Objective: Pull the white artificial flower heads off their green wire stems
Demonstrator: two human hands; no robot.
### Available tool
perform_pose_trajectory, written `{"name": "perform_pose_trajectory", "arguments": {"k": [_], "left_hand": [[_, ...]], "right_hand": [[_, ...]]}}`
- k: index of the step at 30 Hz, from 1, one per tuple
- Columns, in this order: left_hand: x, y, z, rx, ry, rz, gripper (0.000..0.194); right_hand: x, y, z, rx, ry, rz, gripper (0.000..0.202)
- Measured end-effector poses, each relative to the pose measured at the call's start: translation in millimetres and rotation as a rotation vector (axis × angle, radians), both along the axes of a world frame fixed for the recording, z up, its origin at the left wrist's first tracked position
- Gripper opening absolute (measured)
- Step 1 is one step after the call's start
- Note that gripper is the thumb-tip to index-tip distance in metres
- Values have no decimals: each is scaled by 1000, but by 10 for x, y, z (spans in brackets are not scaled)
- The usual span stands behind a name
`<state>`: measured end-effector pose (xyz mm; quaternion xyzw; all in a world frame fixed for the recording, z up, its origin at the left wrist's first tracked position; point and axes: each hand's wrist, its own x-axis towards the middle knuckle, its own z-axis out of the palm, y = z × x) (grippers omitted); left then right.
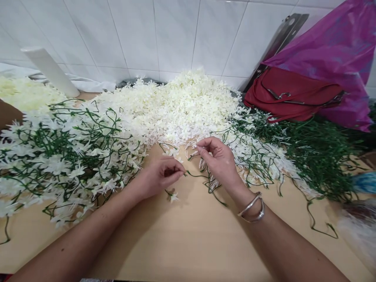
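Note:
My left hand (160, 174) is closed in a pinch above the table, holding the tip of a thin green artificial stem (196, 176). The stem trails right, under my right hand (220, 162), among other green stems. My right thumb and forefinger are pressed together, with a tiny white bit at their tips, too small to name for certain. A white artificial flower (174, 197) on a short green stem lies just below my left hand. In front of both hands rises a large heap of loose white blossoms (188, 98).
Finished-looking flower sprays (79, 156) are piled at the left, beside a white cylinder (49, 72). Green stems (317, 152) fill the right side. Behind them sit a red handbag (293, 94) and a purple plastic bag (331, 47) against the tiled wall (176, 35).

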<state>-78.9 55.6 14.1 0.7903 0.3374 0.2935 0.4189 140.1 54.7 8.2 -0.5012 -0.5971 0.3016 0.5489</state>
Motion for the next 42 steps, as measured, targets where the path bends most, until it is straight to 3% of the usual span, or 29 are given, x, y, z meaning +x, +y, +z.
{"name": "perform_pose_trajectory", "arguments": {"k": [3,8,15,18,21,24,27,37,42], "left_hand": [[-7,1,-15,153,57,10,18],[-43,136,-157,304,41,267,21],[-3,200,-215,367,92,217,16],[2,174,-162,314,10,306,14],[6,148,-91,153,-186,410,17],[35,119,-28,-57,-363,405,23],[85,85,3,-152,-439,364,25],[123,65,-16,-187,-425,332,30],[76,32,-62,-48,-325,331,21]], "right_hand": [[26,46,-49,-23,24,-18,9],[-22,11,-13,-21,-36,-33,7],[-73,-47,27,-33,-64,10,7],[-104,-64,23,-8,-44,42,4],[-158,-101,36,-16,10,62,3],[-214,-154,74,-36,53,75,3],[-248,-187,104,-18,78,101,2],[-272,-174,31,-20,103,142,4],[-316,-176,25,-74,208,109,22]]}}
